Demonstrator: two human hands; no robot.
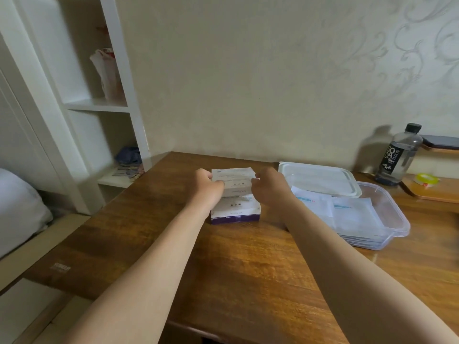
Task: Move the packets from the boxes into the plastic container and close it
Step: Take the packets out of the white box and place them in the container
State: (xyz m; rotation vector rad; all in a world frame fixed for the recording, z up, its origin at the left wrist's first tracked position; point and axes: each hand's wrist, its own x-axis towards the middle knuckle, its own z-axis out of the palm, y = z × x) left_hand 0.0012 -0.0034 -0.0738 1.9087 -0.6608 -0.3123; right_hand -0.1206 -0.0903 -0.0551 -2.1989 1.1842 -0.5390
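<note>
From the head view, the job looks partly done. The plastic container [400,219] sits open on the right of the counter [248,269] and already holds a layered stack of flat white packets [347,212]. Its lid [320,178] is off, lying across the far-left corner with one edge over the rim. Closing it is still to come.

At the middle of the counter two boxes are stacked. The upper box [234,177] is white, and the lower box [236,212], white with a purple front edge, lies under it and a little nearer. The left hand [207,181] has its fingers curled round the upper box's left end. The right hand [269,186] pinches its right end, so both hands are clamped on it (whether a flap is open yet is too blurred to tell). No packets show in either box from here. My judgement is that at least these two remain to be emptied.

Beyond the container stand a bottle [400,155] and a roll of tape [427,180].
</note>
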